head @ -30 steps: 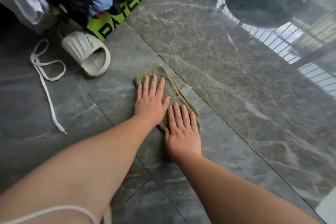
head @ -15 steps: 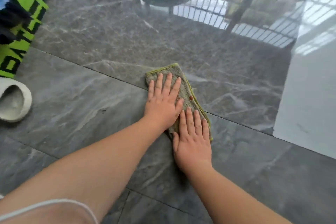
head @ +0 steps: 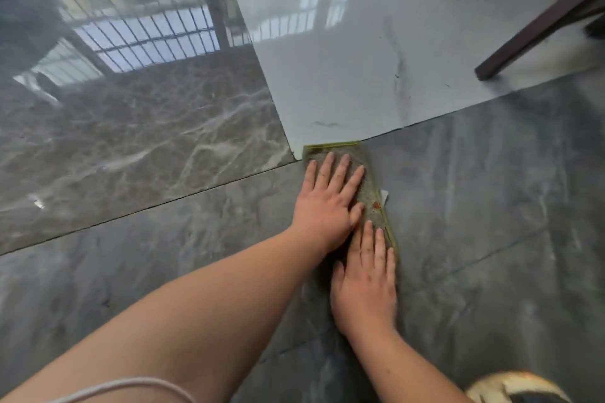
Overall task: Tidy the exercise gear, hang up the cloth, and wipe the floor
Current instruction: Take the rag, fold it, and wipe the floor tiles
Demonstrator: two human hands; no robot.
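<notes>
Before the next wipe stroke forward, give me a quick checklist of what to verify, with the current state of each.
1. Left hand flat on the grey cloth with the yellow-green edging: ok.
2. Right hand flat on the cloth's near end: ok.
3. Cloth lying flat on the dark grey marble floor: ok where visible; the part under the hands cannot tell.
4. Path ahead: the cloth's far edge meets the pale glossy tile, nothing in the way: ok.
5. Dark wooden furniture leg stands far right, off the straight-ahead path: ok.
6. Floor behind wiped clean: cannot tell.
</notes>
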